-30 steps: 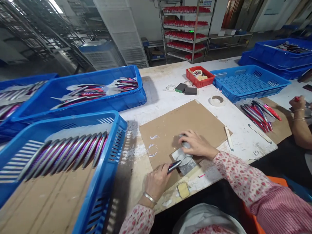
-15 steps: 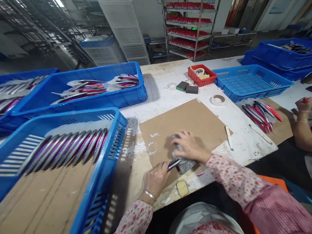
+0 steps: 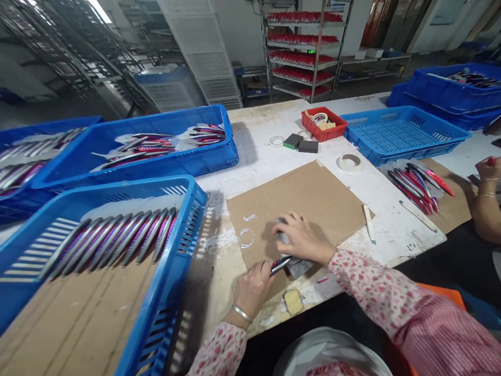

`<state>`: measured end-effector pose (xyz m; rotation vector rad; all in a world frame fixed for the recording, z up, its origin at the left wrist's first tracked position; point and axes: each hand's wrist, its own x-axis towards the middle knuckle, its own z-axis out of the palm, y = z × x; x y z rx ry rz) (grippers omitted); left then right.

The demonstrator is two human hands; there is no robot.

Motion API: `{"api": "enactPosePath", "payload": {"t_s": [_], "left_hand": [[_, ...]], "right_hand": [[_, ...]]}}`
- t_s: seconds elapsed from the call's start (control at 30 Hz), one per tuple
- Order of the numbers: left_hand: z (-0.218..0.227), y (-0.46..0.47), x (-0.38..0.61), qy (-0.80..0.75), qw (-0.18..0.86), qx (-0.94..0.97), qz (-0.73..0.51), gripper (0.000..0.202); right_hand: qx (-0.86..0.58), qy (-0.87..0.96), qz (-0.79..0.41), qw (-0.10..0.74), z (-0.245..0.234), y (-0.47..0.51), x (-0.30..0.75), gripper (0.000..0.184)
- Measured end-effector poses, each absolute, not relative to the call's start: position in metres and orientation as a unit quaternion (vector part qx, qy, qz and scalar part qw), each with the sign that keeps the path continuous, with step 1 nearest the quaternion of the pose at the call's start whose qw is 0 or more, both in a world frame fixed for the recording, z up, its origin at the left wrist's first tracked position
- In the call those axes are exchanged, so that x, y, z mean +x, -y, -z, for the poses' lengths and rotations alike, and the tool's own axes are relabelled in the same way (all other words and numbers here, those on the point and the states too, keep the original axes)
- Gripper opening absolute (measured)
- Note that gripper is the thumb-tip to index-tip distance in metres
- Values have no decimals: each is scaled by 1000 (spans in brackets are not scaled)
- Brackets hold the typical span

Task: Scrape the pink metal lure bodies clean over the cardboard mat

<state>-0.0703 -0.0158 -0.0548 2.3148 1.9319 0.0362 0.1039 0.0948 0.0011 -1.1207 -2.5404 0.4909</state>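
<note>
My left hand (image 3: 253, 284) is closed around one end of a slim dark-and-silver fishing lure (image 3: 279, 265); its other end points toward my right hand. My right hand (image 3: 299, 237) curls over a grey object (image 3: 282, 232), whose kind is mostly hidden by the fingers. Under the right hand, a flat grey block (image 3: 299, 269) shows in part, close to the lure's tip. Both hands work at the near edge of a brown cardboard sheet (image 3: 293, 193). A yellow sponge piece (image 3: 293, 301) lies at the table edge below them.
On the left, a blue basket (image 3: 195, 201) holds a row of lures on cardboard, with more blue trays (image 3: 230, 151) behind. A red box (image 3: 326, 136), a tape roll (image 3: 350, 163) and a pale tool (image 3: 368, 223) lie rightward. Another person's hand (image 3: 489, 169) is at far right.
The view has shifted slightly, so the table's things sit a little lower. My right hand has moved slightly over the grey block; my left hand keeps its hold on the lure.
</note>
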Motion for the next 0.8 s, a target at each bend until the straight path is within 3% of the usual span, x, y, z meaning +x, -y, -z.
{"api": "enactPosePath", "payload": {"t_s": [0.1, 0.3, 0.47, 0.63, 0.8], "left_hand": [[56, 16, -70, -637, 62, 768, -21, 18], [54, 16, -69, -642, 71, 763, -33, 17], [54, 16, -69, -635, 57, 769, -36, 17], [55, 16, -71, -634, 49, 771, -43, 16], [59, 16, -72, -616, 28, 786, -49, 15]], "right_hand": [[-431, 874, -178, 136, -1, -96, 109, 20], [-429, 868, -166, 186, 3, -90, 107, 24], [-457, 858, -175, 152, 3, -96, 117, 21], [-411, 876, -175, 183, 3, -93, 101, 22], [-445, 858, -207, 151, 4, -104, 125, 22]]}}
